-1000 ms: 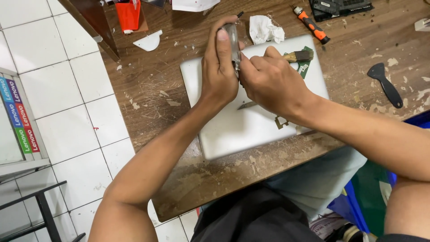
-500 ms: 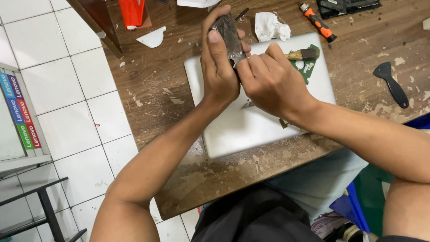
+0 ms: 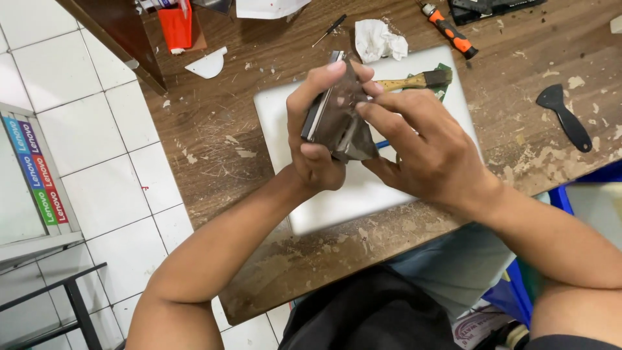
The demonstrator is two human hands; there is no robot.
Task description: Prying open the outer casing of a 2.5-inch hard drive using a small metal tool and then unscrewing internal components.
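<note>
Above the white laptop [image 3: 337,201], left hand [image 3: 317,139] gripping dark flat part [image 3: 340,120], right hand [image 3: 427,149] pinching its edge

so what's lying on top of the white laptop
A wooden-handled brush and a green circuit board lie on the white laptop. Both hands and the dark flat part hide its middle.

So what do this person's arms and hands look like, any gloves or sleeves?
No gloves: the left hand and right hand are bare, with no rings or watch in view. Both forearms are uncovered as far as the picture shows; no sleeve cuffs appear.
</note>
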